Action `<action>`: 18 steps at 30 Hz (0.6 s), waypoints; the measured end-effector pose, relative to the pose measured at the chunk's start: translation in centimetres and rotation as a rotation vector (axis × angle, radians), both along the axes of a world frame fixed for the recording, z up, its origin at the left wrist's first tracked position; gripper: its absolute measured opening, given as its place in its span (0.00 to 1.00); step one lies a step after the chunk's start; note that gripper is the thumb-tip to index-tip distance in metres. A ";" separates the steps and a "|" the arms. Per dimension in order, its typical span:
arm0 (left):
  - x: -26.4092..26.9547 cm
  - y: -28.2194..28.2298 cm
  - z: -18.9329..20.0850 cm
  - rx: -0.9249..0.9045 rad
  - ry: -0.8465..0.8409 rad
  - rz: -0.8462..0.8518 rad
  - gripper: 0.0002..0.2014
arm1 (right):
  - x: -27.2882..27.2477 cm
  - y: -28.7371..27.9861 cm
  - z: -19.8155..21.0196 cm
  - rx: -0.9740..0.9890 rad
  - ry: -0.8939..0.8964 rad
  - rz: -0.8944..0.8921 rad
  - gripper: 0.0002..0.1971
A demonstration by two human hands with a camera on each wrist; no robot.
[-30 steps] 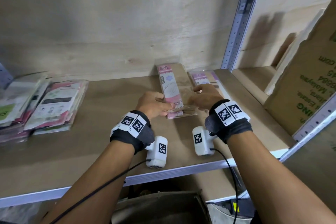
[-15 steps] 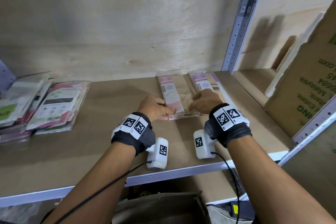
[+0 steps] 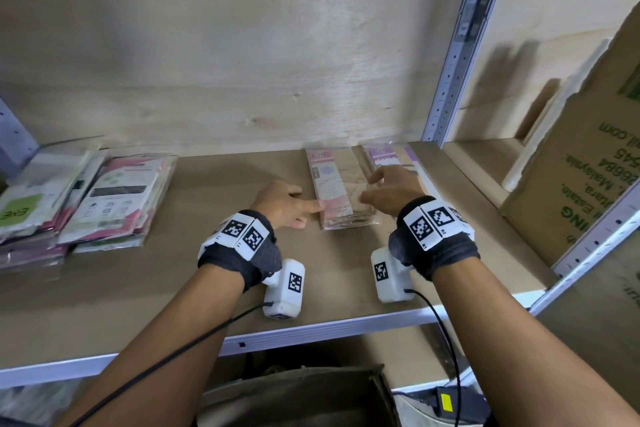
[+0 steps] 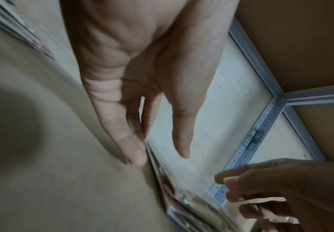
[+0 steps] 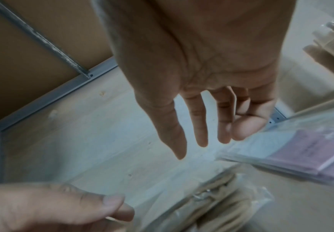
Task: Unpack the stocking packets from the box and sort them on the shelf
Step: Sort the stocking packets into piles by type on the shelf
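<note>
On the shelf (image 3: 173, 288) in front of you, one pile of packets (image 3: 334, 191) lies at the back, between your left hand (image 3: 280, 204) and right hand (image 3: 391, 191). A second pile (image 3: 388, 156) lies just right of it. More packets (image 3: 114, 201) lie far left. A carton (image 3: 588, 163) stands right of the post (image 3: 460, 45).

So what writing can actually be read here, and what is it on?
"ENE": pink stocking packet.
"ENE", upside down: green label on the left pile.
"Malaysia", "Estate", ".com", upside down: cardboard box; its digits are only partly legible.
Purple packet: too blurred.
</note>
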State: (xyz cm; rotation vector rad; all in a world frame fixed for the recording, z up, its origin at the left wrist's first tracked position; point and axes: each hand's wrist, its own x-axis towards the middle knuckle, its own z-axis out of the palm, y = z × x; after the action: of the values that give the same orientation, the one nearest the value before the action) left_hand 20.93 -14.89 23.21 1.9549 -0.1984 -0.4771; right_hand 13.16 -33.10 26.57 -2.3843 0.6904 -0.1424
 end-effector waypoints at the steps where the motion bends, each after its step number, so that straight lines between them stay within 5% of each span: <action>1: 0.2 0.8 0.2 0.003 -0.022 0.017 0.40 | 0.1 0.2 0.2 -0.012 -0.042 -0.001 0.20; 9: 1.6 10.9 3.1 -0.032 -0.174 0.212 0.16 | 1.4 7.0 1.3 0.261 -0.206 0.242 0.08; 13: 2.3 17.4 3.9 -0.048 -0.278 0.386 0.06 | 3.1 13.3 0.5 0.430 -0.140 0.402 0.04; 18: 2.9 25.2 4.2 -0.088 -0.282 0.565 0.07 | 7.2 21.2 -0.5 0.478 0.008 0.460 0.05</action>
State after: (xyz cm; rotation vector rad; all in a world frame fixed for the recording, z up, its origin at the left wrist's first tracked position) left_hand 23.85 10.27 27.44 1.8807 0.1553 0.1749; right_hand 20.38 -11.88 26.03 -2.0128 0.1372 0.2072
